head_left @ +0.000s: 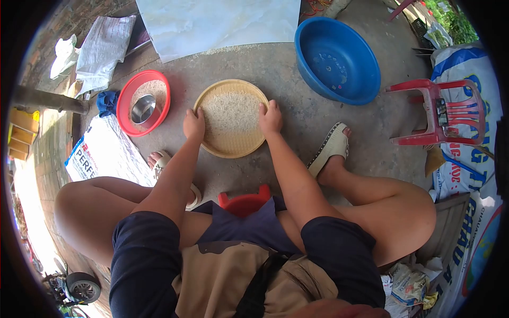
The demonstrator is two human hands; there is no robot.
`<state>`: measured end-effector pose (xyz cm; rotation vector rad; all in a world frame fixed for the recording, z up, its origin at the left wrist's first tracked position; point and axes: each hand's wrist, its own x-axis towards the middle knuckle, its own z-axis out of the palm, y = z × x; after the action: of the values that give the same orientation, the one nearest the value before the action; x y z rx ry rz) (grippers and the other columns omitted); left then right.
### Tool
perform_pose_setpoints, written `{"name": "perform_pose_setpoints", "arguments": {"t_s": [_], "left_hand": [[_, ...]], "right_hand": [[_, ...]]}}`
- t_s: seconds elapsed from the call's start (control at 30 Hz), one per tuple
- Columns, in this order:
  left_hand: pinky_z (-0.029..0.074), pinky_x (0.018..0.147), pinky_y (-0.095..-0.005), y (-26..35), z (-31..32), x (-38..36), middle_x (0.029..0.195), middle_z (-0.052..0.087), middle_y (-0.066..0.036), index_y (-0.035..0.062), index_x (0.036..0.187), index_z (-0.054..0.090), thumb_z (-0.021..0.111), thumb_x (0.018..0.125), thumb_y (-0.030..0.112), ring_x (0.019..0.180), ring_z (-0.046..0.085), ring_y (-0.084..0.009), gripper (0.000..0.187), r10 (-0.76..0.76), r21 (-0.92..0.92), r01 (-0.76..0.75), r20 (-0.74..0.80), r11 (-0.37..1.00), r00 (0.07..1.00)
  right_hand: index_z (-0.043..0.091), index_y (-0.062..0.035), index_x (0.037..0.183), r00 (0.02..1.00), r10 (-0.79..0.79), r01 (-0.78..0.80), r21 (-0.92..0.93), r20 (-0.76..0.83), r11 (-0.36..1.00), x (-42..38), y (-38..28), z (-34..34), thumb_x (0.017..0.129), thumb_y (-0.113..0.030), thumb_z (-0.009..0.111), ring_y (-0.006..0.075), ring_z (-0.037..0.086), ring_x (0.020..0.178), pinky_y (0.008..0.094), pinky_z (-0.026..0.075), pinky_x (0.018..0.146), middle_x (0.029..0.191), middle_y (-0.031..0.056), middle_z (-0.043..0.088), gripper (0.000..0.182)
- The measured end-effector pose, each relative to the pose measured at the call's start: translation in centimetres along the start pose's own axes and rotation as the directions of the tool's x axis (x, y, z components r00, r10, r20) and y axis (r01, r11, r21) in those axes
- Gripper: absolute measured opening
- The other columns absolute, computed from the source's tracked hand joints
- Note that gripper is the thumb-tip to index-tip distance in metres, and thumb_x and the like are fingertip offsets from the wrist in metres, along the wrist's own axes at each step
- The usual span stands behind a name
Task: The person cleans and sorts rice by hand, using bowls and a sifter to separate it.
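Between my hands is a round woven winnowing basket (229,150), with pale grain spread over its upper and middle part. My left hand (194,124) grips the left rim, and my right hand (271,117) grips the right rim. The fingers of both hands are partly hidden under the basket. Left of it stands a red basin (122,109) of similar grain, and a metal bowl (143,109) rests tilted on that grain. To the upper right sits a large blue basin (339,66) with a few small bits on its bottom.
A red plastic chair (436,114) stands at the right, before large printed sacks (466,69). A white printed sack (103,151) lies on the left. At the top a pale marbled sheet (220,24) lies on the concrete floor. Part of a red stool (244,204) shows beneath me.
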<state>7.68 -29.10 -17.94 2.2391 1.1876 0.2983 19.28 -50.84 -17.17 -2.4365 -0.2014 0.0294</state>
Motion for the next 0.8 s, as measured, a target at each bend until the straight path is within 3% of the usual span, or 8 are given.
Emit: {"name": "perform_pose_setpoints", "arguments": {"t_s": [0.03, 0.13, 0.23, 0.37, 0.47, 0.53, 0.63, 0.8], "left_hand": [[0.045, 0.077, -0.0455, 1.7, 0.1, -0.8, 0.095, 0.06, -0.021, 0.0009, 0.094, 0.052, 0.05, 0.088, 0.039, 0.09, 0.058, -0.0374, 0.039, -0.031, -0.02, 0.032, 0.059, 0.999, 0.998], [0.046, 0.078, -0.0447, 5.1, 1.8, -2.6, 0.099, 0.058, -0.02, 0.0017, 0.1, 0.049, 0.053, 0.086, 0.041, 0.092, 0.058, -0.0376, 0.042, 0.065, 0.013, -0.067, 0.12, 0.998, 0.991], [0.046, 0.077, -0.0448, 6.7, 2.4, -3.0, 0.101, 0.057, -0.021, 0.0022, 0.1, 0.049, 0.054, 0.086, 0.041, 0.093, 0.057, -0.0376, 0.042, 0.151, -0.039, -0.148, 0.061, 0.988, 0.987], [0.046, 0.078, -0.0452, 4.2, 0.8, -0.2, 0.103, 0.057, -0.02, 0.0026, 0.102, 0.049, 0.051, 0.087, 0.043, 0.094, 0.057, -0.0372, 0.043, 0.126, 0.009, -0.126, 0.063, 0.992, 0.99], [0.046, 0.078, -0.0453, 0.0, -0.8, 1.7, 0.101, 0.058, -0.02, 0.0018, 0.1, 0.051, 0.047, 0.089, 0.042, 0.093, 0.058, -0.037, 0.042, 0.071, 0.099, -0.078, 0.077, 0.992, 0.994], [0.046, 0.077, -0.0455, -1.6, -1.8, 2.1, 0.096, 0.06, -0.021, 0.0011, 0.095, 0.054, 0.045, 0.09, 0.04, 0.09, 0.058, -0.037, 0.041, -0.012, 0.129, 0.004, 0.066, 0.992, 0.998], [0.046, 0.076, -0.0457, -1.4, -1.2, 2.0, 0.091, 0.06, -0.02, 0.0009, 0.091, 0.055, 0.045, 0.09, 0.039, 0.088, 0.059, -0.0372, 0.04, 0.044, 0.107, -0.046, 0.029, 0.993, 0.999], [0.045, 0.077, -0.0466, 4.3, 1.6, -1.0, 0.095, 0.059, -0.022, 0.0011, 0.094, 0.053, 0.05, 0.088, 0.039, 0.089, 0.058, -0.0391, 0.038, 0.136, -0.014, -0.135, 0.096, 0.991, 0.986]], "right_hand": [[0.045, -0.0035, 0.094, 1.0, 0.007, -0.008, -0.032, -0.029, 0.999, 0.6, 1.2, -0.4, 0.087, -0.033, 0.051, 0.0403, 0.057, 0.086, 0.0479, 0.047, 0.071, 0.097, 0.0208, 0.057, 0.031], [0.049, -0.0022, 0.095, 0.975, 0.207, -0.214, -0.094, -0.079, 0.972, 1.9, 3.8, -2.7, 0.088, -0.036, 0.05, 0.039, 0.059, 0.087, 0.0464, 0.047, 0.073, 0.096, 0.021, 0.059, 0.034], [0.049, -0.0025, 0.096, 0.953, 0.282, -0.296, -0.134, -0.112, 0.946, 2.7, 3.8, -3.8, 0.088, -0.038, 0.05, 0.0388, 0.06, 0.086, 0.0468, 0.047, 0.073, 0.097, 0.0205, 0.06, 0.036], [0.048, -0.003, 0.098, 0.979, 0.179, -0.186, -0.069, -0.098, 0.98, 2.0, 0.7, -2.1, 0.087, -0.039, 0.052, 0.0392, 0.059, 0.088, 0.0468, 0.048, 0.073, 0.098, 0.0213, 0.058, 0.038], [0.047, -0.0035, 0.097, 0.992, 0.125, -0.126, -0.018, -0.03, 0.992, 0.7, -1.6, 0.2, 0.084, -0.039, 0.056, 0.0393, 0.058, 0.089, 0.0468, 0.048, 0.073, 0.098, 0.0217, 0.058, 0.039], [0.047, -0.0035, 0.095, 0.997, 0.003, -0.003, -0.004, 0.077, 1.0, -0.2, -2.2, 1.0, 0.082, -0.038, 0.059, 0.0394, 0.058, 0.089, 0.0465, 0.047, 0.073, 0.097, 0.0213, 0.058, 0.039], [0.047, -0.0033, 0.094, 0.995, -0.04, 0.036, 0.047, 0.09, 0.998, 0.6, -0.6, 0.9, 0.082, -0.037, 0.059, 0.039, 0.058, 0.089, 0.0459, 0.047, 0.074, 0.096, 0.0207, 0.058, 0.038], [0.052, -0.002, 0.093, 0.994, 0.108, -0.107, -0.064, 0.022, 0.992, 2.8, 3.5, -1.9, 0.084, -0.038, 0.055, 0.0379, 0.058, 0.089, 0.0451, 0.047, 0.075, 0.098, 0.02, 0.059, 0.038]]}}
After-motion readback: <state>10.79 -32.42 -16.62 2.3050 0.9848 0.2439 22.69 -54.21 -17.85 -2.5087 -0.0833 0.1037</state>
